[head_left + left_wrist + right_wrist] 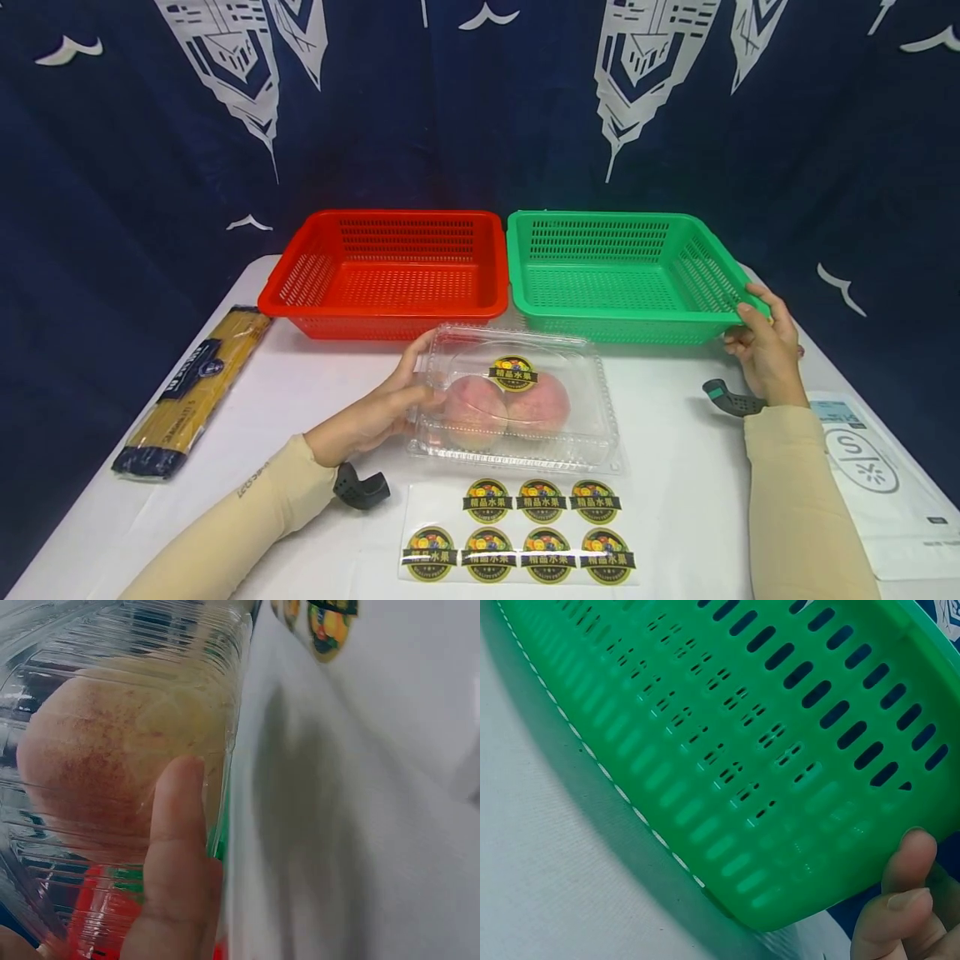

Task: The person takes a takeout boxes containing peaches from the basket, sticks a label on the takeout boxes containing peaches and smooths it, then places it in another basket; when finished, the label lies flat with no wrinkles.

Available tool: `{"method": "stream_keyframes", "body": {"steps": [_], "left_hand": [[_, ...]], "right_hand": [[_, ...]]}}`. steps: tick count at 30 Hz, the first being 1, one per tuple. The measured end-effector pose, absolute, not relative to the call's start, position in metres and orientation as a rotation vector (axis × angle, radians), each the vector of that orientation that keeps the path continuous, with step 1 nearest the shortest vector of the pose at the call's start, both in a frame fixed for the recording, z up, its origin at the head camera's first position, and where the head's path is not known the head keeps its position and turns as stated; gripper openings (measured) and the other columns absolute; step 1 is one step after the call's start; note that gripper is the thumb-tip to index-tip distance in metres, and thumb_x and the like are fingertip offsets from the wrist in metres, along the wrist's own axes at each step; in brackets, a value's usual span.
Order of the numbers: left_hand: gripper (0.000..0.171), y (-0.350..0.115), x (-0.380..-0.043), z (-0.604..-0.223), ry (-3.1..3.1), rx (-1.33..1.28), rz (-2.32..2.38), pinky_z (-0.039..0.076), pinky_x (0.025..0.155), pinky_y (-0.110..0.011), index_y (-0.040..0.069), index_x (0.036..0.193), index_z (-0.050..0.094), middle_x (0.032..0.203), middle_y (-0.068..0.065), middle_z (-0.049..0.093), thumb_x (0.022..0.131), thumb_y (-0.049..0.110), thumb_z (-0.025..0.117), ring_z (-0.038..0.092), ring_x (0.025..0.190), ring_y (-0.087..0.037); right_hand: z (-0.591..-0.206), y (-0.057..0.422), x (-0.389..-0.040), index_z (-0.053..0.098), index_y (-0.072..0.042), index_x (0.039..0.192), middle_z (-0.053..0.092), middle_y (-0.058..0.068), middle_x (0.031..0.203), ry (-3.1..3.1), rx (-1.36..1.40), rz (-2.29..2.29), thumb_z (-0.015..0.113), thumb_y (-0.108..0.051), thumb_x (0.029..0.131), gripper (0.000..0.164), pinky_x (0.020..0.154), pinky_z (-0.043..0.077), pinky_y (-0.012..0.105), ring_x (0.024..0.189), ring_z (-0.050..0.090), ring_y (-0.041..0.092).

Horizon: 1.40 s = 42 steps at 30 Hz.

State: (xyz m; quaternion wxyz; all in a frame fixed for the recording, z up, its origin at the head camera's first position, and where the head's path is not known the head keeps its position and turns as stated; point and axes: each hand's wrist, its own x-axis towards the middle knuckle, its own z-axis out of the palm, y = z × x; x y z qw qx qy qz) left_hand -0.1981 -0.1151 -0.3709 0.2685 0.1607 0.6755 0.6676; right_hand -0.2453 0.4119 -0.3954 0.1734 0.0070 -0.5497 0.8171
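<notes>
My left hand [378, 414] grips the left end of a clear plastic clamshell box [592, 396]. Two pinkish peaches [474, 410] lie inside, and a round black-and-gold sticker [513, 373] is on the lid. In the left wrist view the thumb [180, 847] presses on the box's side, with a peach [90, 750] behind the plastic; the other fingers are mostly hidden. At the far right my right hand [765, 346] holds the front right corner of the green basket [607, 321] by its rim. The right wrist view shows fingertips [915, 859] at that corner.
A red basket [386, 312] stands left of the green one. A sheet of similar stickers [517, 571] lies in front of the box. A pack of spaghetti [195, 392] is at the left, and a white printed bag [877, 508] at the right, partly behind the right sleeve.
</notes>
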Motion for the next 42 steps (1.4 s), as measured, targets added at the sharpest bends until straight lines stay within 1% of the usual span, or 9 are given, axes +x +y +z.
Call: {"method": "stream_keyframes", "body": {"steps": [3, 6, 10, 14, 20, 24, 30, 34, 42], "left_hand": [[0.104, -0.117, -0.195, -0.362, 1.815, 0.445, 1.799, 0.038, 0.109, -0.082, 0.03, 0.172, -0.009, 0.174, -0.012, -0.014, 0.092, 0.022, 0.057, 0.031, 0.148, -0.059], [0.105, -0.12, -0.193, -0.352, 1.824, 0.47, 1.791, 0.048, 0.105, -0.074, 0.029, 0.171, -0.011, 0.174, -0.014, -0.014, 0.091, 0.023, 0.056, 0.034, 0.145, -0.056], [0.103, -0.123, -0.193, -0.339, 1.853, 0.505, 1.774, 0.054, 0.1, -0.068, 0.028, 0.172, -0.011, 0.174, -0.017, -0.007, 0.092, 0.024, 0.054, 0.037, 0.143, -0.056], [0.098, -0.123, -0.198, -0.326, 1.873, 0.518, 1.762, 0.053, 0.103, -0.068, 0.031, 0.172, -0.009, 0.175, -0.016, 0.0, 0.094, 0.026, 0.051, 0.037, 0.143, -0.057], [0.097, -0.116, -0.212, -0.309, 1.894, 0.474, 1.765, 0.041, 0.114, -0.074, 0.032, 0.172, -0.008, 0.175, -0.017, 0.007, 0.095, 0.03, 0.051, 0.034, 0.151, -0.051], [0.097, -0.111, -0.222, -0.298, 1.884, 0.426, 1.793, 0.035, 0.119, -0.073, 0.034, 0.172, -0.007, 0.174, -0.017, 0.01, 0.096, 0.032, 0.053, 0.034, 0.152, -0.048], [0.099, -0.101, -0.239, -0.287, 1.867, 0.412, 1.827, 0.04, 0.119, -0.069, 0.035, 0.172, -0.008, 0.172, -0.018, 0.015, 0.094, 0.032, 0.053, 0.044, 0.145, -0.049], [0.098, -0.093, -0.249, -0.282, 1.847, 0.426, 1.865, 0.04, 0.119, -0.068, 0.035, 0.172, -0.007, 0.168, -0.021, 0.02, 0.093, 0.033, 0.052, 0.043, 0.145, -0.047], [0.097, -0.073, -0.271, -0.273, 1.851, 0.427, 1.914, 0.047, 0.112, -0.069, 0.039, 0.172, 0.002, 0.163, -0.016, 0.029, 0.091, 0.036, 0.057, 0.046, 0.141, -0.047]], "right_hand": [[-0.397, 0.412, -0.246, 0.055, -0.019, 0.142, 0.068, -0.001, 0.086, -1.559, 0.026, 2.309, 0.06, -0.005, 0.11, 0.035, 0.052, 0.051, 0.02, 0.061, 0.062, 0.011], [-0.398, 0.412, -0.246, 0.055, -0.019, 0.142, 0.068, -0.001, 0.084, -1.557, 0.03, 2.302, 0.059, -0.006, 0.11, 0.035, 0.053, 0.052, 0.02, 0.061, 0.062, 0.011], [-0.398, 0.412, -0.246, 0.056, -0.019, 0.141, 0.067, 0.0, 0.083, -1.552, 0.032, 2.297, 0.059, -0.006, 0.111, 0.034, 0.052, 0.052, 0.02, 0.061, 0.063, 0.011], [-0.398, 0.411, -0.246, 0.057, -0.018, 0.14, 0.067, 0.0, 0.08, -1.529, 0.037, 2.301, 0.059, -0.005, 0.111, 0.032, 0.052, 0.053, 0.02, 0.06, 0.063, 0.011], [-0.397, 0.412, -0.246, 0.057, -0.019, 0.138, 0.067, -0.001, 0.082, -1.529, 0.047, 2.298, 0.059, -0.007, 0.111, 0.03, 0.054, 0.054, 0.02, 0.061, 0.063, 0.011], [-0.4, 0.412, -0.247, 0.058, -0.019, 0.137, 0.067, -0.001, 0.082, -1.522, 0.049, 2.29, 0.059, -0.008, 0.111, 0.029, 0.053, 0.054, 0.02, 0.06, 0.063, 0.011], [-0.403, 0.41, -0.249, 0.059, -0.02, 0.137, 0.066, -0.002, 0.086, -1.545, 0.046, 2.251, 0.059, -0.01, 0.111, 0.028, 0.055, 0.052, 0.019, 0.061, 0.061, 0.011], [-0.404, 0.409, -0.249, 0.059, -0.02, 0.139, 0.066, -0.002, 0.093, -1.553, 0.038, 2.231, 0.061, -0.012, 0.11, 0.03, 0.055, 0.052, 0.019, 0.062, 0.06, 0.01], [-0.404, 0.408, -0.248, 0.058, -0.022, 0.141, 0.065, -0.002, 0.098, -1.576, 0.01, 2.2, 0.057, -0.011, 0.112, 0.031, 0.055, 0.051, 0.018, 0.064, 0.06, 0.009]]}}
